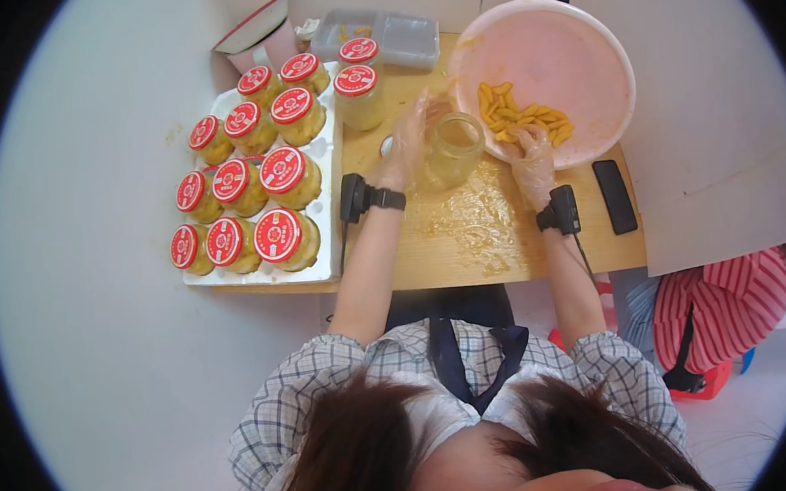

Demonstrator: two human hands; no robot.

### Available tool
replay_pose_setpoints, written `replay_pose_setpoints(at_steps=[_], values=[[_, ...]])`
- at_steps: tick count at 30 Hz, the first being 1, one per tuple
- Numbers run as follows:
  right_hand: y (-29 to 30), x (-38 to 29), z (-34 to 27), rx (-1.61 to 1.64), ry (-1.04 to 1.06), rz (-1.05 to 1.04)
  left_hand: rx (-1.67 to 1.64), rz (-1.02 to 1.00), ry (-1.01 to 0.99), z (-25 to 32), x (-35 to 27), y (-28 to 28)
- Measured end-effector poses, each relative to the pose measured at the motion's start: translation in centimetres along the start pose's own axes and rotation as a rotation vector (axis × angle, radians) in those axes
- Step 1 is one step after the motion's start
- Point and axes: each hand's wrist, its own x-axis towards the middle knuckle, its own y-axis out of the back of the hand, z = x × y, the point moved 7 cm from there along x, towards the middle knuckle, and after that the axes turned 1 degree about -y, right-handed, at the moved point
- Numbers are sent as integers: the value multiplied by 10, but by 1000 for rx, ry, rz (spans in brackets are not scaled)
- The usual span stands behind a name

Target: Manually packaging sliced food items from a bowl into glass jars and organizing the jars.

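Note:
An uncapped glass jar [455,150] stands on the wet wooden table, its mouth facing up. My left hand [408,140], in a clear plastic glove, is beside the jar's left side with the fingers extended; whether it touches the glass is hard to tell. My right hand [531,159], gloved too, reaches over the near rim of a large pink plastic basin [549,47]. Its fingertips are among small yellow finger-shaped food pieces [526,112] lying in the basin; whether they grip any is unclear. A small round lid [385,145] is partly hidden behind my left hand.
On the left, a white foam tray [330,215] holds several filled jars with red lids [282,169]. Two more lidded jars [359,96] stand beside it. Behind are clear plastic containers [407,39] and a pink mug [263,54]. A black phone [614,197] lies right; a person in stripes [721,306] is beyond.

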Motion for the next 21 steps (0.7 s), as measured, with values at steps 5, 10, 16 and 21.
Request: replay_pose_setpoints(at_steps=[5,10,16,21], values=[[0,-2,4,155,-138,-18,-43,-225,175,9,10,-20],[9,0,0,252,-200,49,18,-181,243,1,13,-22],[9,4,2,269,-269,60,10,-193,328,-19,31,-27],[-1,6,-1,323,-326,32,41,-104,197,-25,39,-12]])
